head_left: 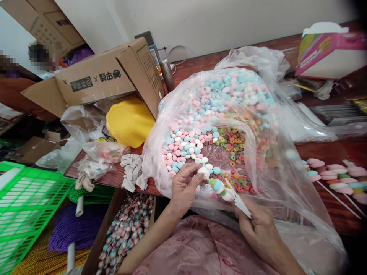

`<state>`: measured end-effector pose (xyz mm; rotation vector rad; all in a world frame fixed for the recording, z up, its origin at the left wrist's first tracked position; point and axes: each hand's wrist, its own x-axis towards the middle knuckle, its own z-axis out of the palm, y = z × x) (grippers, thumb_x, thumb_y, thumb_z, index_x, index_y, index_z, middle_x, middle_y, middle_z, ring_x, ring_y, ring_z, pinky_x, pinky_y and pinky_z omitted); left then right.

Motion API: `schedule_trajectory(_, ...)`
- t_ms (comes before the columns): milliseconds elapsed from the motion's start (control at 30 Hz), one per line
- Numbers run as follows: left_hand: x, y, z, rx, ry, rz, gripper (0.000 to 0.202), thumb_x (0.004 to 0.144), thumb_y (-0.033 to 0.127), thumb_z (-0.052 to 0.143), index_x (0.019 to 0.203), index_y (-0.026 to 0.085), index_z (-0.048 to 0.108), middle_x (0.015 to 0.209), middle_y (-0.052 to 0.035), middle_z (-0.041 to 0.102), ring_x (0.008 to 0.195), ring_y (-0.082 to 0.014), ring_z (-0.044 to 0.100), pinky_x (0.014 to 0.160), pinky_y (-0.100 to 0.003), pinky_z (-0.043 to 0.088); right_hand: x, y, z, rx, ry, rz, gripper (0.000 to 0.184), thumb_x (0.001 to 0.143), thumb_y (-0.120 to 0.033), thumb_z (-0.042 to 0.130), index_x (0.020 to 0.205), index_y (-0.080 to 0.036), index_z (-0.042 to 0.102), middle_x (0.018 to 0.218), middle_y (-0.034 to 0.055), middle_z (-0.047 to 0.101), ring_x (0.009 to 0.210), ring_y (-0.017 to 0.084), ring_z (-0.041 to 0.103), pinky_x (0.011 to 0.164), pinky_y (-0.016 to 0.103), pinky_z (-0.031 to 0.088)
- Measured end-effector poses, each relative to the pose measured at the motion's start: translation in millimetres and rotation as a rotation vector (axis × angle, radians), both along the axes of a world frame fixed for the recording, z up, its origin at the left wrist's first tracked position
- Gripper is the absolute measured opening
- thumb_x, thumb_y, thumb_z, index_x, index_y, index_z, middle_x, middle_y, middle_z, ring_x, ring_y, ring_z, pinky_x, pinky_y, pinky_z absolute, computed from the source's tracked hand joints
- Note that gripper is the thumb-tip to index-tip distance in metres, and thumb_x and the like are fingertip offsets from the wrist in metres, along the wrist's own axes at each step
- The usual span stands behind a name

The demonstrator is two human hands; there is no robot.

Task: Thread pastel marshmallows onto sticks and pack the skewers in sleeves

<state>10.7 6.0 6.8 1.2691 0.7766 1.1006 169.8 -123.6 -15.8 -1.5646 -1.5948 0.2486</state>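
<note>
My left hand (185,185) pinches a white round marshmallow (204,173) between thumb and fingertips. Close beside it is a candy skewer (218,186) strung with blue and white marshmallows and green and yellow pieces. My right hand (258,219) is closed around that skewer's stick and several bare white sticks (242,206). Under both hands spreads a clear plastic bag (155,152), its mouth turned toward me. Inside lie pink, white and blue marshmallows (183,147) and small coloured gummy rings (233,143).
Finished-looking marshmallow skewers (336,175) lie on the table at right. A pink and white carton (321,53) stands behind. To the left are an open cardboard box (94,82), a yellow tub (129,120), a green basket (25,214) and a box of wrapped candies (126,233). Another person is far left.
</note>
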Motion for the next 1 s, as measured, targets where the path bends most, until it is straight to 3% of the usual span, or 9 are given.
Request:
schedule_trajectory(167, -0.9, -0.1, -10.0, 0.051, -0.007, 0.079, 0.02, 0.081, 0.026, 0.077, 0.1, 0.023, 0.079, 0.104, -0.0053, 0.069, 0.101, -0.0169, 0.065, 0.086, -0.025, 0.058, -3.3, -3.2, -5.7, -0.002, 0.013, -0.012, 0.019, 0.089, -0.008, 0.044, 0.077, -0.023, 0.045, 0.059, -0.0057, 0.041, 0.048, 0.01, 0.044, 0.048, 0.02, 0.035)
schedule_trajectory(333, 1.0, -1.1, -17.8, -0.025, -0.074, 0.089, 0.022, 0.079, 0.027, 0.078, 0.102, 0.026, 0.078, 0.108, -0.0038, 0.068, 0.091, -0.0156, 0.067, 0.073, -0.024, 0.06, -4.9, -9.4, -14.6, -0.008, 0.059, 0.0, 0.02, 0.088, -0.005, 0.045, 0.08, -0.023, 0.045, 0.061, -0.0059, 0.046, 0.049, 0.009, 0.045, 0.05, 0.019, 0.037)
schedule_trajectory(567, 0.9, -3.9, -20.1, 0.059, 0.022, 0.11, 0.021, 0.083, 0.027, 0.075, 0.104, 0.024, 0.078, 0.108, -0.0054, 0.072, 0.104, -0.0176, 0.067, 0.094, -0.029, 0.055, -4.8, -4.2, -9.5, 0.008, 0.02, 0.004, 0.021, 0.086, -0.004, 0.043, 0.077, -0.023, 0.044, 0.06, -0.0063, 0.049, 0.047, 0.008, 0.045, 0.048, 0.018, 0.035)
schedule_trajectory(733, 1.2, -6.4, -15.0, 0.287, 0.114, 0.111, 0.022, 0.084, 0.019, 0.074, 0.104, 0.025, 0.077, 0.104, -0.0051, 0.075, 0.1, -0.0174, 0.07, 0.091, -0.031, 0.056, -6.4, -1.5, -4.7, -0.004, 0.037, 0.0, 0.02, 0.085, -0.004, 0.043, 0.077, -0.022, 0.048, 0.061, -0.0049, 0.054, 0.047, 0.008, 0.049, 0.047, 0.018, 0.035)
schedule_trajectory(867, 0.5, -3.6, -15.0, 0.56, 0.205, 0.122, 0.028, 0.085, 0.012, 0.071, 0.109, 0.026, 0.075, 0.104, -0.006, 0.076, 0.094, -0.0172, 0.073, 0.086, -0.033, 0.061, -4.8, -2.7, -9.6, -0.055, 0.051, 0.04, 0.025, 0.082, -0.003, 0.042, 0.092, -0.02, 0.058, 0.065, -0.003, 0.061, 0.049, 0.01, 0.054, 0.048, 0.019, 0.038)
schedule_trajectory(1000, -3.8, -1.5, -12.9, 0.782, 0.285, 0.102, 0.039, 0.087, 0.004, 0.064, 0.118, 0.026, 0.071, 0.108, -0.0074, 0.076, 0.097, -0.018, 0.073, 0.086, -0.035, 0.062, -3.4, -4.6, -11.7, -0.154, 0.032, 0.015, 0.036, 0.08, -0.003, 0.04, 0.106, -0.017, 0.062, 0.081, 0.0024, 0.071, 0.063, 0.015, 0.065, 0.06, 0.023, 0.046)
